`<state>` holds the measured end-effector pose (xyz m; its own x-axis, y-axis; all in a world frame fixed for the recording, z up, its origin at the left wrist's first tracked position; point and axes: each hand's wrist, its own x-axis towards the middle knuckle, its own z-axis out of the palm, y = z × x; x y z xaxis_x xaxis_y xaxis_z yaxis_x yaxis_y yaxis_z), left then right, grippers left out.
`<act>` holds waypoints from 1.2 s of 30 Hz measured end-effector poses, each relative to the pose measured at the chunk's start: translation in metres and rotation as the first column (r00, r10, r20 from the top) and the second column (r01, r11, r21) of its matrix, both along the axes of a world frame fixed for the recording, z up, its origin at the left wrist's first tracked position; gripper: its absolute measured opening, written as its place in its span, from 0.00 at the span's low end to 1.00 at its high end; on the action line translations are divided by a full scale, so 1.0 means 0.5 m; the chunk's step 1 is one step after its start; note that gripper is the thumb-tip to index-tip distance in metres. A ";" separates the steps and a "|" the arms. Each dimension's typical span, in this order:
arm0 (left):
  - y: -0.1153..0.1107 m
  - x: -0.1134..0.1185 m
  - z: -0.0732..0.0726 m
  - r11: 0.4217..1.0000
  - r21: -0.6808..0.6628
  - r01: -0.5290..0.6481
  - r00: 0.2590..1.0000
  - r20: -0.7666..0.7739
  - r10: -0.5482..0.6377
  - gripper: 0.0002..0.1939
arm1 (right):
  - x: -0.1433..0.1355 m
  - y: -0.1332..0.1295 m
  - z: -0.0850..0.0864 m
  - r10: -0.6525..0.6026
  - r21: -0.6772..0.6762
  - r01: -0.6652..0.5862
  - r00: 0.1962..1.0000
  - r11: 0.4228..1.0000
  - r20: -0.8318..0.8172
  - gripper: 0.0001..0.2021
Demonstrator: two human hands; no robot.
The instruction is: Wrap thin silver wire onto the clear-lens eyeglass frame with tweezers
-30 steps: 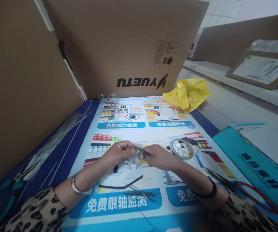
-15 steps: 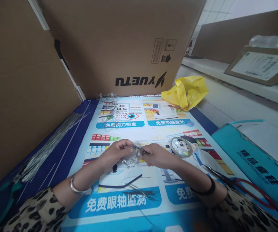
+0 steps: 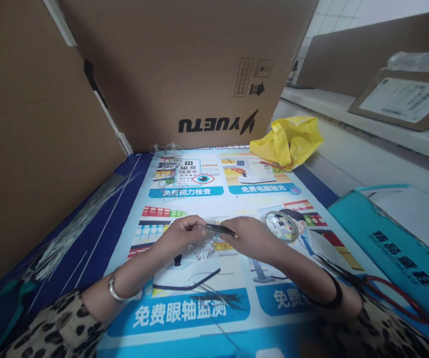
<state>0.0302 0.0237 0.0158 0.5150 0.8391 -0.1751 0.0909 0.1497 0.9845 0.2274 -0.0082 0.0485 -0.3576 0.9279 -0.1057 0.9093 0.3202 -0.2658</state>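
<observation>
My left hand (image 3: 184, 237) pinches a clear beaded wire piece (image 3: 206, 248), whose loops and beads hang below the fingers. My right hand (image 3: 249, 237) is closed around slim dark metal tweezers (image 3: 219, 229). Their tips point left and meet my left fingertips; the exact contact is too small to make out. Just right of my right hand lies a round clear dish (image 3: 281, 226) with small beads in it. Short dark wires (image 3: 217, 299) lie scattered on the printed mat below my hands.
Cardboard panels (image 3: 184, 64) stand at the back and left. More beaded wire pieces (image 3: 169, 159) lie at the far left, a yellow bag (image 3: 289, 141) at the far right. A bundle of wires (image 3: 76, 226), a teal-handled tool (image 3: 11, 311), red-handled scissors (image 3: 395, 298) and a teal box (image 3: 389, 248) flank my arms.
My right hand has turned and risen slightly, its back now more upward, and the tweezers lie flatter, showing more of their length. My left hand keeps its pinch in nearly the same place.
</observation>
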 end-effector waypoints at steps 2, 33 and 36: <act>0.001 0.000 -0.001 0.998 0.058 -0.007 0.998 -0.059 0.010 0.09 | 0.003 -0.002 0.002 0.014 0.145 -0.032 0.992 0.989 0.123 0.09; 0.009 -0.005 0.005 0.950 0.308 0.047 0.976 -0.218 0.022 0.09 | -0.008 -0.001 -0.026 -0.045 -0.047 0.043 0.998 0.998 -0.039 0.13; 0.012 -0.006 0.006 0.926 0.375 0.031 0.987 -0.159 0.031 0.07 | -0.010 -0.001 -0.028 -0.061 -0.101 0.047 0.988 0.994 -0.143 0.15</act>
